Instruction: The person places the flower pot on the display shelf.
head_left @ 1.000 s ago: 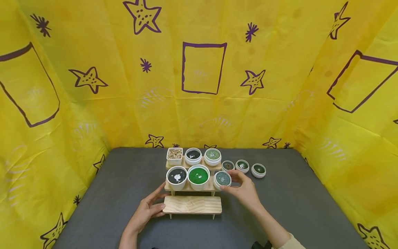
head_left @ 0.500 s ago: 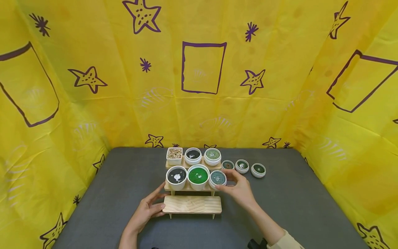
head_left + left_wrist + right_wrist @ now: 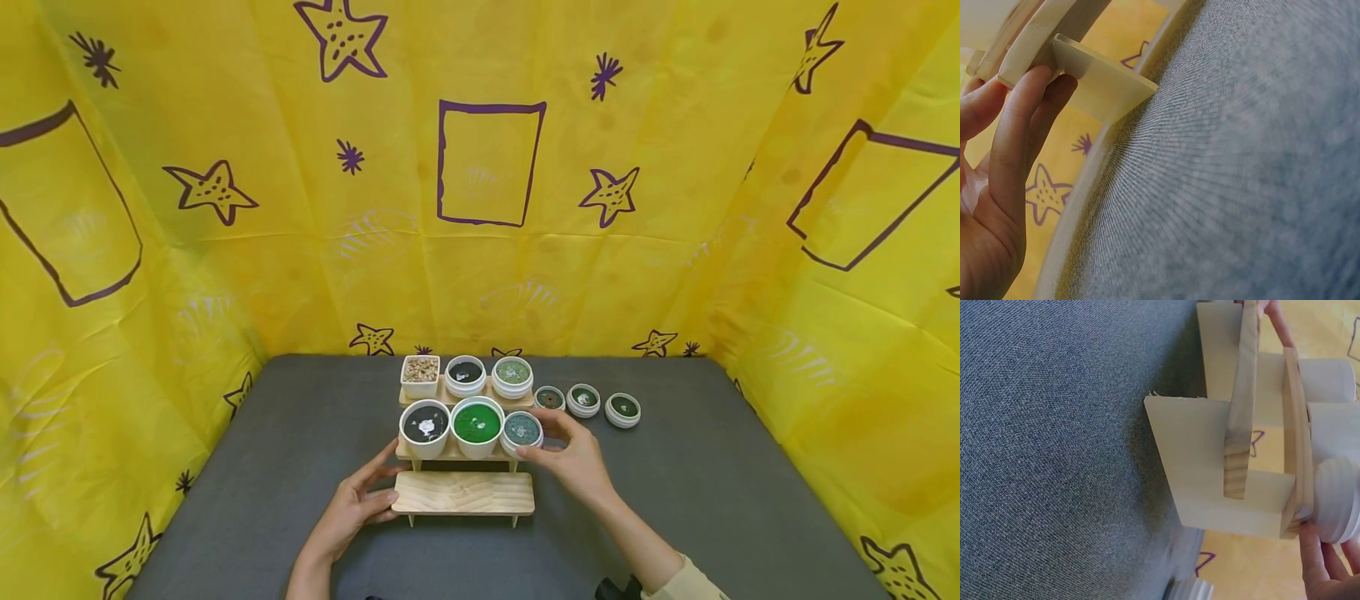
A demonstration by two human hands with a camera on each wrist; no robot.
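A three-tier wooden display stand (image 3: 463, 493) stands on the grey table. At the left end of its lowest board, my left hand (image 3: 348, 504) pinches the wood between thumb and fingers; the left wrist view shows the fingertips (image 3: 1035, 78) under the board. My right hand (image 3: 576, 457) holds a small white ridged pot with a grey-green top (image 3: 521, 428) by its side. This pot sits at the right end of the middle board. To its left are a white cup with a bright green top (image 3: 477, 423) and one with a black-and-white top (image 3: 426, 427).
The top board carries a square pot of pebbles (image 3: 421, 371), a dark-topped pot (image 3: 465, 373) and a pale-green-topped pot (image 3: 512, 373). Three small pots, one dark green (image 3: 623, 407), stand on the table to the right. Yellow patterned cloth (image 3: 480, 292) walls the table.
My right hand has moved left with the grey-green pot, bringing it from the board's right edge to beside the bright green cup. The left hand has stayed in place.
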